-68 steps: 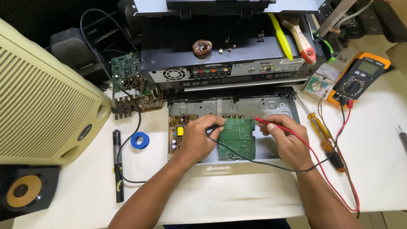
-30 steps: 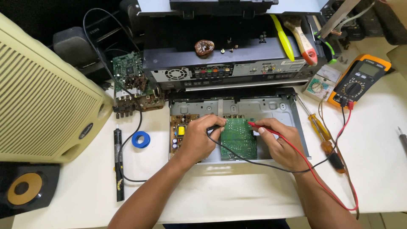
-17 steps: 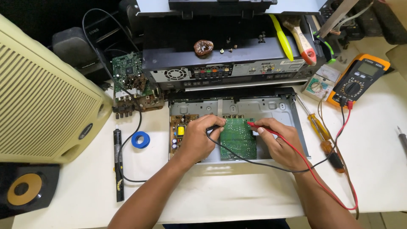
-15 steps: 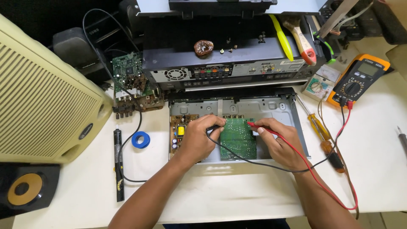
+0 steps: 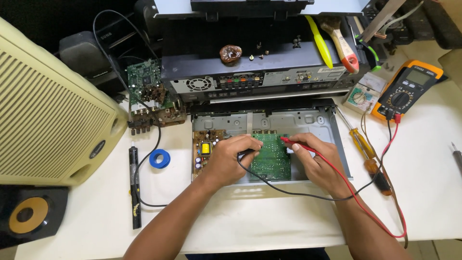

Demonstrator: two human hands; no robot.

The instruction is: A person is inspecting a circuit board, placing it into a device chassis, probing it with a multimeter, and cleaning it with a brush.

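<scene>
One white table (image 5: 269, 226) is carrying everything, with a cream speaker cabinet (image 5: 48, 115) filling its left side and a black player (image 5: 255, 72) standing behind the open metal chassis (image 5: 298, 118) we are working in. We are leaning over the green circuit board (image 5: 272, 159) lying inside that chassis. Our left hand (image 5: 231, 159) is gripping the black probe (image 5: 246, 154) at the board's left edge, while our right hand (image 5: 315, 159) is pinching the red probe (image 5: 291, 142) with its tip touching the board's upper right. An orange multimeter (image 5: 409, 89) is lying far right.
</scene>
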